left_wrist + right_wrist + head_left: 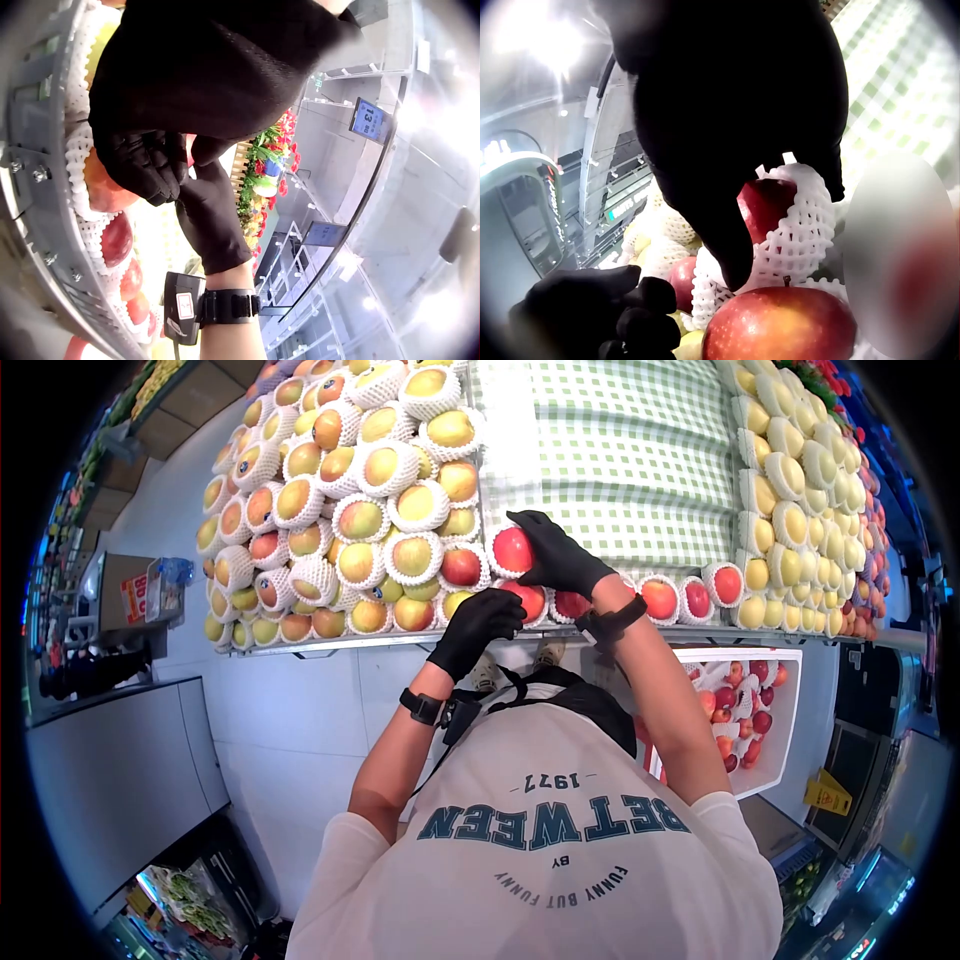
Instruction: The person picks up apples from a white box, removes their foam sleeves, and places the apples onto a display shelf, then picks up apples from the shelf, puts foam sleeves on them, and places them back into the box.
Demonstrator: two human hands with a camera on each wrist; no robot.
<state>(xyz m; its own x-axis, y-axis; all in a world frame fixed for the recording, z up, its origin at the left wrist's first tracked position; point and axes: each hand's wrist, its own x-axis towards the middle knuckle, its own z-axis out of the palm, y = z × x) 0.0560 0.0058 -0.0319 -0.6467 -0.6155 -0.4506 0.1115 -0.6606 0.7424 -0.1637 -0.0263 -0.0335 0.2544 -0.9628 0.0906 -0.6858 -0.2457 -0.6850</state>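
My gloved right hand (562, 550) holds a red apple (513, 550) in a white foam net (806, 221), with fingers and thumb around its sides. It is at the front left corner of the checked cloth, beside the yellow-red fruit. Just in front of it, another red apple (780, 326) sits in the front row. My gloved left hand (480, 630) is close to that apple's left side, its fingers curled in toward the palm and nothing visible in them. Further red apples (659, 598) in foam nets line the front edge to the right.
Netted yellow-red fruit (360, 520) is heaped on the left, yellow netted fruit (785, 490) on the right. Between them lies green-and-white checked cloth (630, 470). A metal rail (400, 638) borders the front. Below right stands a white box (790, 710) of red apples.
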